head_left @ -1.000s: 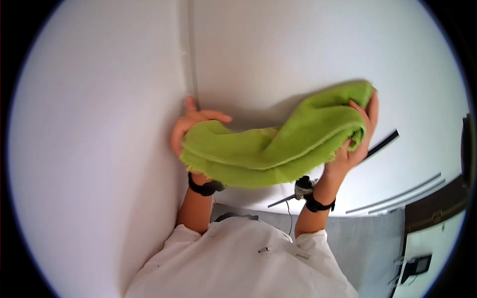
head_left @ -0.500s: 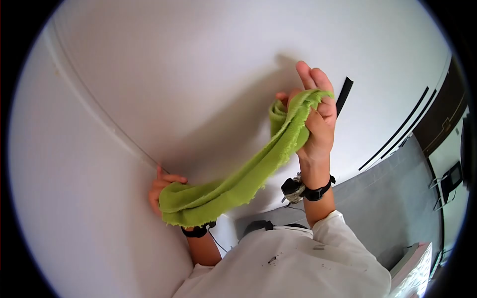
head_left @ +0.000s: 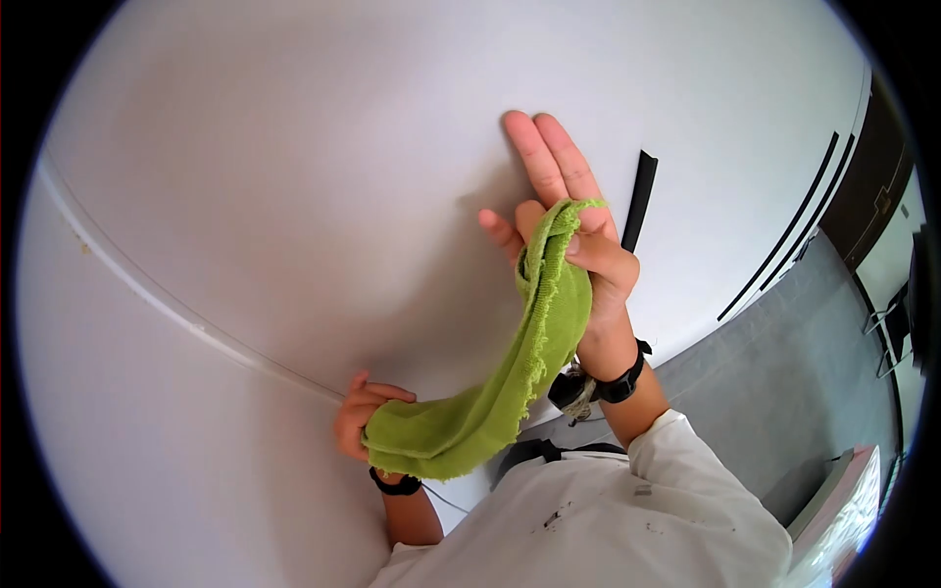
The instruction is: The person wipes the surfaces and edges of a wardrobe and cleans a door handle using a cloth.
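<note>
A lime-green cloth (head_left: 470, 421) with frayed edges, folded lengthwise into a thick band, stretches between my two hands in front of a pale wall. My left hand (head_left: 361, 416), lower and to the left, is closed on one end, partly behind the fabric. Higher up, my right hand (head_left: 610, 265) pinches the other end under its thumb. Two of its fingers point straight up, by the wall; I cannot tell whether they touch it. Black bands circle both wrists, and a small object hangs beside the right wristband (head_left: 619, 385).
The pale wall (head_left: 323, 176) fills most of the view, crossed at left by a raised seam (head_left: 201, 328). A short black strip (head_left: 640, 201) is right of my right hand, with two longer strips (head_left: 784, 230) farther right. Grey floor (head_left: 784, 343) and a chair (head_left: 892, 328) lie beyond.
My hands have come closer together: the right one shifted left, the left one right and slightly down. The cloth hangs shorter and more curved between them. The view has turned slightly.
</note>
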Available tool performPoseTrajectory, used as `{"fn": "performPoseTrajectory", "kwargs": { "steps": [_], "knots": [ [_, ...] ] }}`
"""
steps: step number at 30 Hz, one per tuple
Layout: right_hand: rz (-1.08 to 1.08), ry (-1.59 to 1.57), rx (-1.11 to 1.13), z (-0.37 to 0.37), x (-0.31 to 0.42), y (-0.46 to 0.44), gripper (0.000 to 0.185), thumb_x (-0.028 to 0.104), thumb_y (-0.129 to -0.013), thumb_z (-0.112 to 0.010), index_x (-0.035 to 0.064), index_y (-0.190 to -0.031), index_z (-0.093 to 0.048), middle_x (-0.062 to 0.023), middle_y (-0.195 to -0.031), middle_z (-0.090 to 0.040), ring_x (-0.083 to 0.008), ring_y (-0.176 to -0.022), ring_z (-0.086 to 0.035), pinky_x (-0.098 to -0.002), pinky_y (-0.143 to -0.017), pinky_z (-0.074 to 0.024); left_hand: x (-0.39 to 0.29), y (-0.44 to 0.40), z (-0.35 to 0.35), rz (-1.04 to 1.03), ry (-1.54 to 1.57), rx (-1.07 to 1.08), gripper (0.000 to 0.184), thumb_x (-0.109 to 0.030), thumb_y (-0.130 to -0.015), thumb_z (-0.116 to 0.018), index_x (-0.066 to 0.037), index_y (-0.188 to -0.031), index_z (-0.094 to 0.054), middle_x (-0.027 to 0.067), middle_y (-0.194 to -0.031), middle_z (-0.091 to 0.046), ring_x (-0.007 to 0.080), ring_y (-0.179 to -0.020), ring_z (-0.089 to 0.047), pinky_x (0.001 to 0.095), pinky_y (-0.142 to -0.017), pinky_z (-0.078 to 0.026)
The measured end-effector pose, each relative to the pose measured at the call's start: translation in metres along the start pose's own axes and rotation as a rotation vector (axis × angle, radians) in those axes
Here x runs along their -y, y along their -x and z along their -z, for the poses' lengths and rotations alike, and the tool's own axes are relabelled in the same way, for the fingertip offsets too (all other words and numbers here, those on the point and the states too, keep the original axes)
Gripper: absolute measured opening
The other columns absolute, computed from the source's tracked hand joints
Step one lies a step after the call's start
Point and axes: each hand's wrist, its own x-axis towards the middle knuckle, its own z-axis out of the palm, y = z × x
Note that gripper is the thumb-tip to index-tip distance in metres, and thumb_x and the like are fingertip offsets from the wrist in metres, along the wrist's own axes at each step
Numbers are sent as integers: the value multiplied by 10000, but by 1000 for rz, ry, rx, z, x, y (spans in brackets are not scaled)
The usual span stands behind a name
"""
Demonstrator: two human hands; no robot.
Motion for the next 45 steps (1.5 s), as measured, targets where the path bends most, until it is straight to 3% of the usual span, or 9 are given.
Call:
{"fn": "performPoseTrajectory", "kwargs": {
  "steps": [6, 14, 24, 30, 32, 35, 39, 43, 45],
  "knots": [
    [-15, -147, 73, 22, 3, -3, 847, 20, -714, -488, 69, -1511, -206, -158, -1575, -184, -96, -685, -495, -446, -1042, -391, 6, 5, -13, 30, -72, 129, 238, -145, -855, -634, -19, -700, -506, 111, -616, -602, 260, -582, -664, 484, -939, -405],
    [-9, -90, 3, 18, -2, -3, 884, 132, -725, -554, 76, -1519, -172, -96, -1588, -173, -87, -603, -433, -452, -1050, -405, 0, -3, -10, -50, -452, 95, 213, -160, -793, -619, -27, -662, -516, 67, -604, -541, 273, -674, -679, 609, -1121, -132],
    [91, 14, 69, 13, -6, -4, 830, 79, -763, -562, 58, -1506, -194, -183, -1555, -223, -104, -706, -502, -474, -1032, -425, 3, -5, -6, 8, -593, 135, 349, -348, -761, -642, -55, -647, -492, 67, -641, -538, 285, -760, -675, 655, -1103, -29],
    [652, 1093, -7, 6, 6, -2, 565, -54, -840, -594, -42, -1348, -349, -251, -1380, -439, -251, -1196, -503, -340, -953, -493, -2, -5, 16, 31, -712, 34, 243, -257, -739, -691, -48, -739, -569, 86, -742, -606, 264, -842, -661, 616, -1114, -48],
    [670, 1200, -109, 11, 15, -1, 528, -78, -817, -647, -55, -1283, -402, -224, -1203, -561, -228, -963, -619, -317, -840, -529, -1, -1, 16, -119, -726, 12, 114, -94, -770, -671, -28, -802, -583, 102, -841, -647, 266, -853, -653, 596, -1074, -225],
    [615, 1256, -215, 24, 10, -8, 360, -61, -822, -691, -32, -1142, -528, -142, -1041, -619, -178, -942, -613, -284, -824, -515, 22, 25, 19, 38, -543, -58, 152, -27, -723, -681, -21, -844, -588, 106, -866, -639, 277, -811, -629, 502, -937, -411],
    [603, 1568, -58, 36, 10, -2, 237, -42, -813, -711, -7, -1025, -611, -90, -996, -615, -157, -892, -563, -275, -773, -467, 45, 69, 23, 163, -587, 74, 219, 68, -665, -651, -14, -858, -587, 120, -812, -617, 314, -762, -591, 367, -704, -465],
    [681, 1652, -59, 18, 7, -2, 201, -45, -814, -699, 7, -996, -630, -78, -976, -606, -162, -830, -538, -279, -751, -438, 24, 50, 30, 173, -624, 47, 220, 65, -675, -669, -21, -859, -584, 137, -925, -615, 330, -883, -590, 391, -778, -472],
    [782, 1551, -96, 17, 6, -5, 215, -70, -816, -662, 8, -1012, -620, -95, -956, -598, -184, -829, -549, -291, -751, -449, 10, 24, 25, -77, -695, -169, 222, 4, -693, -711, -39, -865, -577, 155, -1086, -574, 376, -1041, -548, 441, -865, -461]
  ]
}}
